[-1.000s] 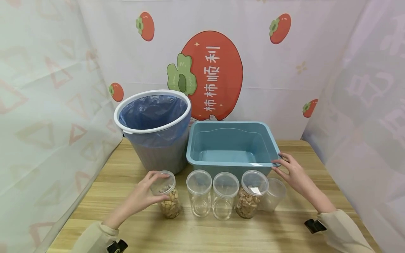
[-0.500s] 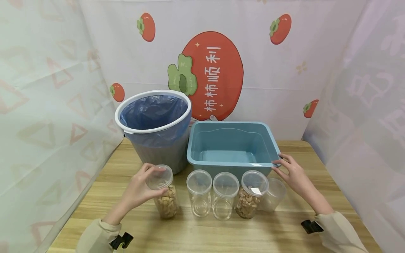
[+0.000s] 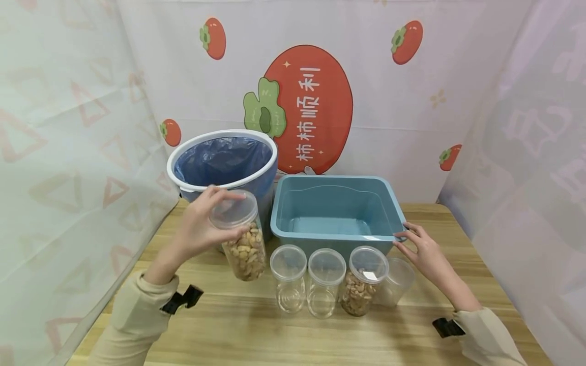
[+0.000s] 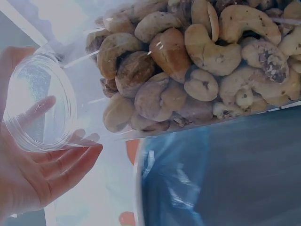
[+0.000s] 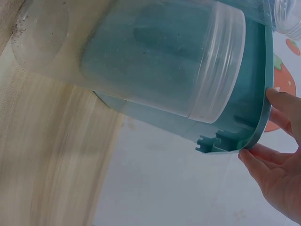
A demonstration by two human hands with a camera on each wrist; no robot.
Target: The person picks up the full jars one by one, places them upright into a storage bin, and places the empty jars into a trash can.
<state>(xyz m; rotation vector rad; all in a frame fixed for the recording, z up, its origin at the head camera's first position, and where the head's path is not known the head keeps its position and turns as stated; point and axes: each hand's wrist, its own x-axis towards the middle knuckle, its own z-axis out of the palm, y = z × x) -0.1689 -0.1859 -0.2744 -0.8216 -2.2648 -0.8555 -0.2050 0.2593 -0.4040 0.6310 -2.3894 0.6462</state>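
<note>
My left hand (image 3: pixel 199 226) grips a clear lidded jar (image 3: pixel 247 249) round its top, thumb on the near side. Cashew nuts (image 4: pixel 174 70) fill its lower part, seen close in the left wrist view. The jar hangs tilted above the table, in front of the grey bin. At the right, my right hand (image 3: pixel 426 254) pinches the near right corner of a blue-green plastic tub (image 3: pixel 336 237), thumb under the rim and fingers over it. In the right wrist view, a clear jar (image 5: pixel 155 66) stands close before that tub's corner.
A bin with a white rim (image 3: pixel 270 147) and blue liner stands behind the left hand. In front of the tub are two see-through jars (image 3: pixel 289 284) (image 3: pixel 326 287), a jar of nuts (image 3: pixel 359 292) and a cloudy jar (image 3: pixel 397 284). A printed cloth (image 3: pixel 375 127) hangs behind the wooden table (image 3: pixel 284 340).
My left hand has lifted the cashew jar off the table, upward toward the bin, after first tipping it slightly. The right hand stays on the tub's corner.
</note>
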